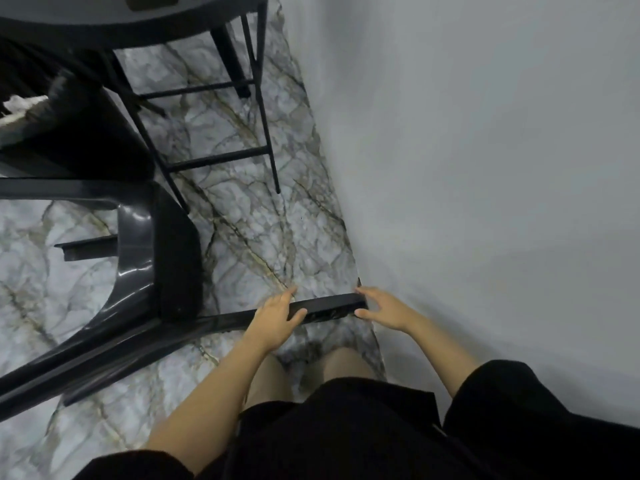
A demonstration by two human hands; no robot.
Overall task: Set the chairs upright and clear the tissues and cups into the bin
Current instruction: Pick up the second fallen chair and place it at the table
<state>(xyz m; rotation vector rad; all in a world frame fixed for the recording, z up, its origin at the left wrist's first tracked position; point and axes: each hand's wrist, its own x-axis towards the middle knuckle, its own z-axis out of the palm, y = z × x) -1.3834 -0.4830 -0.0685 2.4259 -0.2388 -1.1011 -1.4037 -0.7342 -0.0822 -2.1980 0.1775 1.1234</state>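
Both hands gripped the toppled black chair [145,271] at six o'clock: left hand [275,318] clamped on its leg, right hand [382,311] wrapped around the tip.

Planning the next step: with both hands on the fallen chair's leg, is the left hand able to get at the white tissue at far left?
Probably not as things stand. The left hand grips the chair leg by the wall, and the tissue lies far off beyond the chair's body, so it would have to let go and step round.

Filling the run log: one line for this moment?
left hand: gripping chair leg | right hand: at leg's end | chair: tipped over
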